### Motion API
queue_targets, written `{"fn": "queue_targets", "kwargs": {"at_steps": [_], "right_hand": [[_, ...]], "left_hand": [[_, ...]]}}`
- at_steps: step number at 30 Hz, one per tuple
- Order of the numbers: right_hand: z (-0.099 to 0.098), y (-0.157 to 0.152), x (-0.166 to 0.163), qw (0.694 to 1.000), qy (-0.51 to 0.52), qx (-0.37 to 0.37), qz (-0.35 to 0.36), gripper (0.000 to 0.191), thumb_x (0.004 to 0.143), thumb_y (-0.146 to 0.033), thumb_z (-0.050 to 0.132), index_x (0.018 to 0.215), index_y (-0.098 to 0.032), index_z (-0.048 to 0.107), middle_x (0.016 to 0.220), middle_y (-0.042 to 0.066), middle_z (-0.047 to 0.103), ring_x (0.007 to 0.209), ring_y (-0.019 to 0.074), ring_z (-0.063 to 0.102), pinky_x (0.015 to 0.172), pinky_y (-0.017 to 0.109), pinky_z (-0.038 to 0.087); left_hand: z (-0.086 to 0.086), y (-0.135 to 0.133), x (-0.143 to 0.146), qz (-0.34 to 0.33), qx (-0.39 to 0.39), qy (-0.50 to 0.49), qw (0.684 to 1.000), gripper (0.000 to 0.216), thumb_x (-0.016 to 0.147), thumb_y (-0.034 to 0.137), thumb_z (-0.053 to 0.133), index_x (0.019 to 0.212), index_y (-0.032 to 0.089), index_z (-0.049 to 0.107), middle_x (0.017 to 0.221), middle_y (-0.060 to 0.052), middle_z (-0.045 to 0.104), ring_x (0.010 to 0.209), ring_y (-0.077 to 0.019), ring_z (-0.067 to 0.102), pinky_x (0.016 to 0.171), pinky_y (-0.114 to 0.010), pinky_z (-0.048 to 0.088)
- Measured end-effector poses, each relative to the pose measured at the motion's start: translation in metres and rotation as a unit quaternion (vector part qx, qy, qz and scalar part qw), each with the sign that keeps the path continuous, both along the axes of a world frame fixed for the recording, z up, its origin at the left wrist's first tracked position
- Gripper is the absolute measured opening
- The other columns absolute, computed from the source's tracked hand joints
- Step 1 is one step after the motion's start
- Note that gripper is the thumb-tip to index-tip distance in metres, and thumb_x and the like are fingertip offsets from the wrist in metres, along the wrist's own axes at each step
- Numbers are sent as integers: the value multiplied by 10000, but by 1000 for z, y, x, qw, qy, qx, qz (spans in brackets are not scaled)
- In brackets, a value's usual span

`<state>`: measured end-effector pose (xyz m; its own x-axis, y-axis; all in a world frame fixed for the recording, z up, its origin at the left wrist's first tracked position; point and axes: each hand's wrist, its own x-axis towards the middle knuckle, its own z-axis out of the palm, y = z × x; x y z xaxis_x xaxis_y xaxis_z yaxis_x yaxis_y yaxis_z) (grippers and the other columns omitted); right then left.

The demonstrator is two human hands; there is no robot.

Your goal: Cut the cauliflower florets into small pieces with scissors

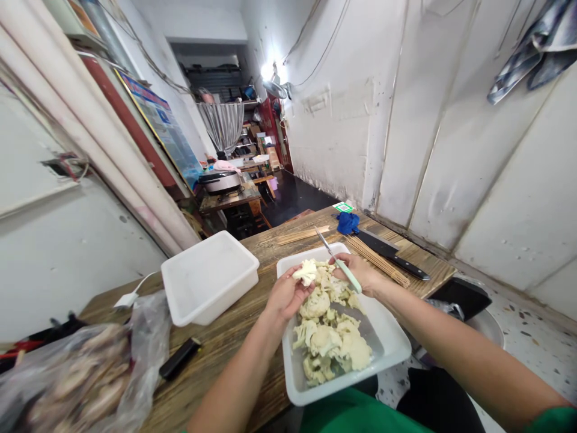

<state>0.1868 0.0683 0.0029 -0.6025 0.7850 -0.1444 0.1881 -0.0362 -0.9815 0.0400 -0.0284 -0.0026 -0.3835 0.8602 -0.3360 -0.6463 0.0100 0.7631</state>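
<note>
My left hand holds a white cauliflower floret above a white tray heaped with cut cauliflower pieces. In my right hand is a small paring knife with a pale green handle, its blade pointing up and away just right of the floret. Both hands hover over the far end of the tray, a few centimetres apart.
An empty white tub stands left of the tray on the wooden table. Bamboo skewers, a black-handled cleaver and a blue cloth lie beyond. A plastic bag of mushrooms and a black lighter are at left.
</note>
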Motion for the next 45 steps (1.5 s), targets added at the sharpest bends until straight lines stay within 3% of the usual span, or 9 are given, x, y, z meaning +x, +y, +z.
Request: {"fn": "queue_targets", "kwargs": {"at_steps": [5,9,12,15,18,23,32,45], "right_hand": [[0,23,-7,999,-39,-8,-28,256,679,-277,729,826,-155,559,546,-47,514,449,77,471,431,189,405],[10,29,-3,999,-50,11,-11,345,664,-389,780,797,-173,546,563,-28,547,511,101,542,454,182,422],[21,15,18,995,-62,1,77,404,681,-504,745,773,-172,534,587,-18,562,513,109,550,441,189,422],[33,-10,45,976,-89,-14,197,453,726,-593,662,742,-162,523,621,-9,572,510,103,537,443,196,422],[44,-31,62,963,-113,-1,245,463,733,-598,652,701,-156,519,603,-14,559,526,98,526,483,197,430],[50,-43,63,960,-146,-30,239,485,702,-612,668,700,-147,533,579,-20,533,508,92,512,466,191,412],[39,-38,62,965,-142,-23,218,507,703,-624,655,633,-147,500,518,-18,519,431,93,505,398,188,400],[26,-24,66,963,-153,9,222,495,692,-621,674,635,-160,502,511,-39,500,422,89,493,356,172,375]], "left_hand": [[4,-2,-8,-11,-12,-10,1000,132,818,37,517,885,147,544,809,-91,682,747,-180,686,662,-289,563],[2,-6,-8,-22,-1,12,1000,128,823,59,545,929,120,583,888,-100,698,846,-170,690,859,-314,545],[-2,-9,-11,14,47,114,992,304,765,88,641,1060,145,590,965,-73,708,905,-153,676,948,-316,495],[-7,-9,-13,69,90,253,961,430,725,199,708,1135,165,582,1118,-94,683,1040,-194,637,987,-359,459],[-9,-6,-13,94,101,343,929,424,706,271,721,1098,146,615,1168,-116,666,1090,-224,615,994,-377,449],[-8,-4,-6,76,112,401,906,389,719,296,704,1073,144,651,1142,-108,682,1060,-224,633,966,-369,475],[2,-9,1,84,66,456,884,375,728,310,679,1063,140,683,1092,-105,705,979,-232,668,912,-371,512],[4,-7,1,71,63,474,875,336,725,285,666,1025,139,706,1045,-94,723,937,-225,681,884,-354,525]]}}
